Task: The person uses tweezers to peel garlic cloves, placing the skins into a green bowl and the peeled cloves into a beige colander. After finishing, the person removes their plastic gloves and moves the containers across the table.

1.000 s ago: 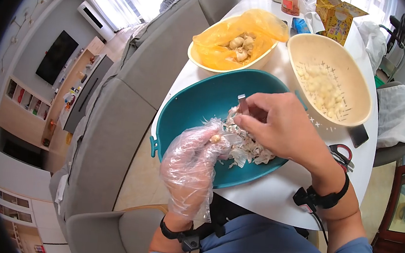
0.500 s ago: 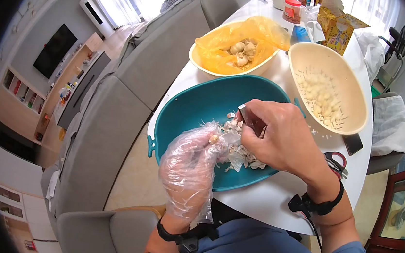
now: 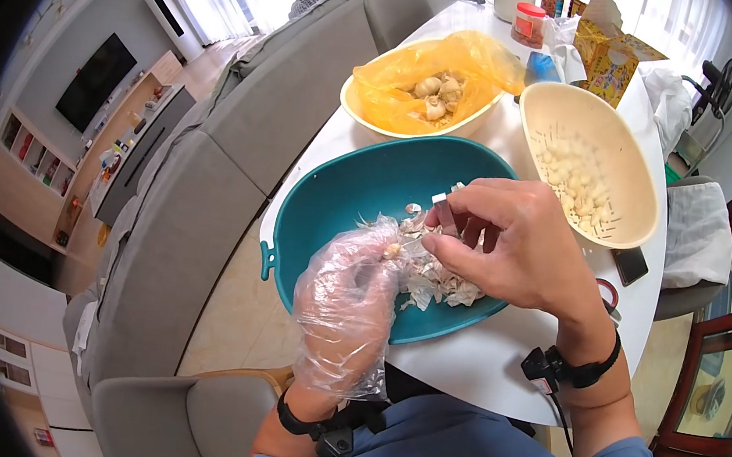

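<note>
Left grip [image 3: 347, 284], gloved, pinches a garlic clove [image 3: 393, 250] over the teal basin [image 3: 335, 186]; right grip [image 3: 519, 243] holds a small flat tool [image 3: 445, 213] above papery skins [image 3: 438, 281] inside it. Steady the clove over the basin and direct the tool clear of the left grip
</note>
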`<state>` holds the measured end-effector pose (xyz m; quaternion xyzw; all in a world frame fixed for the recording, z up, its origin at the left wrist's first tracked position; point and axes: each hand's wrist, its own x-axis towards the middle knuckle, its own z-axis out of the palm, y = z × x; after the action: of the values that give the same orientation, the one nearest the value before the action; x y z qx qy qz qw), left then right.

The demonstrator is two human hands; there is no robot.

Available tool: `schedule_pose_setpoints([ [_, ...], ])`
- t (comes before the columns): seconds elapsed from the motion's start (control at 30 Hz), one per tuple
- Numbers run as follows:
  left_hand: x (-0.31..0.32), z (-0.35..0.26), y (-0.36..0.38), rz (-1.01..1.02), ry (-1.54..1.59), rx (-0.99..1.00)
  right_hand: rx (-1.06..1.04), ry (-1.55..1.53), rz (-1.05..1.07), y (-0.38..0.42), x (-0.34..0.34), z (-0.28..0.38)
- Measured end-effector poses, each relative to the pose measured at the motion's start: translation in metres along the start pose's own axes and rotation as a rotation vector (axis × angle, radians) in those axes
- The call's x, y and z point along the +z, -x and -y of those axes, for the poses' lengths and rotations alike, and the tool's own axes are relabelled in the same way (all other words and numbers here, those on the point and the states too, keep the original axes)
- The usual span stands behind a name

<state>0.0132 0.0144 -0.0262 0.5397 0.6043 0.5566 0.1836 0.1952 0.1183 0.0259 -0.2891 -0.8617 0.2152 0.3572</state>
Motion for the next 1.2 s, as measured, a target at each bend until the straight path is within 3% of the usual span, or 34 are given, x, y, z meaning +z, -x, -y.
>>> schedule_pose_setpoints([
  [0.1, 0.004, -0.006, 0.000, -0.037, 0.035, -0.023, 0.113, -0.161, 0.000, 0.000, 0.007, 0.006],
  [0.17, 0.004, -0.005, 0.000, -0.027, -0.010, 0.032, -0.038, -0.096, 0.012, 0.000, 0.016, 0.001],
  [0.23, 0.004, -0.005, 0.000, -0.016, -0.052, 0.086, -0.024, -0.111, 0.014, 0.001, 0.018, -0.001],
  [0.5, -0.004, -0.018, -0.003, 0.119, 0.172, -0.131, -0.037, -0.182, 0.101, 0.000, 0.010, 0.002],
  [0.7, -0.008, -0.009, -0.005, 0.166, 0.215, -0.150, -0.077, -0.234, 0.144, -0.001, 0.007, 0.000],
  [0.9, -0.009, -0.019, -0.003, 0.167, 0.253, -0.234, -0.031, -0.503, 0.245, -0.003, 0.007, -0.015],
  [0.97, -0.009, -0.019, 0.000, 0.139, 0.243, -0.248, 0.157, -0.678, 0.378, -0.004, 0.005, -0.017],
  [1.0, -0.008, -0.019, 0.001, 0.112, 0.235, -0.268, 0.151, -0.680, 0.378, -0.004, 0.005, -0.016],
  [1.07, -0.006, -0.017, -0.001, 0.100, 0.178, -0.208, 0.307, -0.811, 0.314, -0.006, 0.003, -0.015],
  [1.13, -0.003, -0.014, -0.002, 0.088, 0.122, -0.151, 0.310, -0.891, 0.257, -0.008, 0.006, -0.017],
  [1.2, 0.000, -0.011, -0.002, 0.044, 0.002, 0.014, 0.424, -1.006, 0.167, -0.008, 0.003, -0.009],
])
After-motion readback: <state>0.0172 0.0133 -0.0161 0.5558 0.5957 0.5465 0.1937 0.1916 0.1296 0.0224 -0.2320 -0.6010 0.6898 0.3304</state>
